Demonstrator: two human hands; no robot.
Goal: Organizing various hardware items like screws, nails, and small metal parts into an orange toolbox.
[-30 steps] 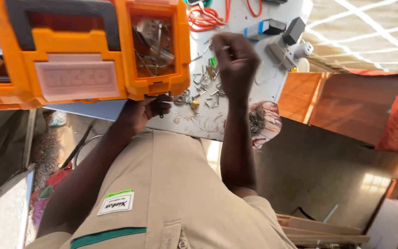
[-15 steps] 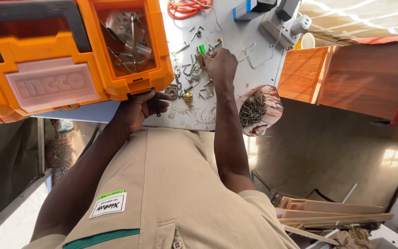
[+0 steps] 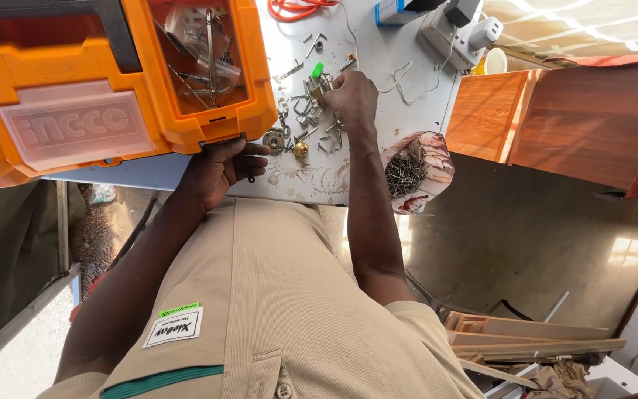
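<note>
Head view: the right hand (image 3: pixel 352 96) rests over a scatter of small metal screws and fittings (image 3: pixel 308 118) on the white tabletop (image 3: pixel 378 55), its fingers curled shut around a small tool with a green tip (image 3: pixel 317 72). The left hand (image 3: pixel 219 168) lies at the table's near edge, touching the lower corner of the orange tool case (image 3: pixel 112 96), fingers loosely spread and gripping nothing visible. Just beside it lie 1 brass fitting (image 3: pixel 300 150) and, further right, 1 torn bag of nails (image 3: pixel 415 170).
</note>
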